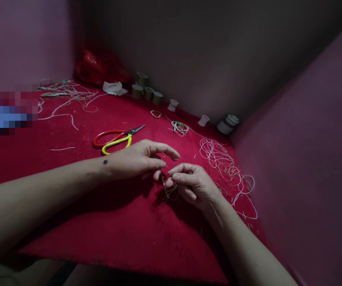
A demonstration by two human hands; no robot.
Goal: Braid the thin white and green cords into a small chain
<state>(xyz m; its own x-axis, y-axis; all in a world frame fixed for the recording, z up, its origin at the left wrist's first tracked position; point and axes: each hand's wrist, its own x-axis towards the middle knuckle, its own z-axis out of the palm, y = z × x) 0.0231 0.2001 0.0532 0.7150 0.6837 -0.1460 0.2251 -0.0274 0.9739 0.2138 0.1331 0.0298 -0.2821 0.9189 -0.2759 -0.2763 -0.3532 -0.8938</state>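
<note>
The surface (123, 242), covered in deep red cloth, ends at a near edge below the forearms, and a stretch of cloth lies between that edge and the hands. A dark panel (212, 51) bounds it at the back, and a purplish wall (302, 151) closes the right side.

Scissors with one red and one yellow handle (126, 137) lie just beyond the left wrist, blades pointing toward the back panel. A loose tangle of thin, pale pinkish cord (215, 157) crowds the right side beyond the right hand. Farther back lie a small coil of green and white cord (179, 128), olive-green spools (137, 91), two small white spools (173, 105), a lidded white jar (228, 125) and a shiny red plastic bag (99, 69).

A small knotted bunch of greenish cord (170, 194) sits at and just below the fingertips, between the hands, partly covered by them. The left hand (135, 159) holds its forefinger apart from its thumb; its lower fingers are partly hidden. The right hand (196, 184) has its thumb close over its forefinger. I cannot tell whether either grip pinches a strand.
</note>
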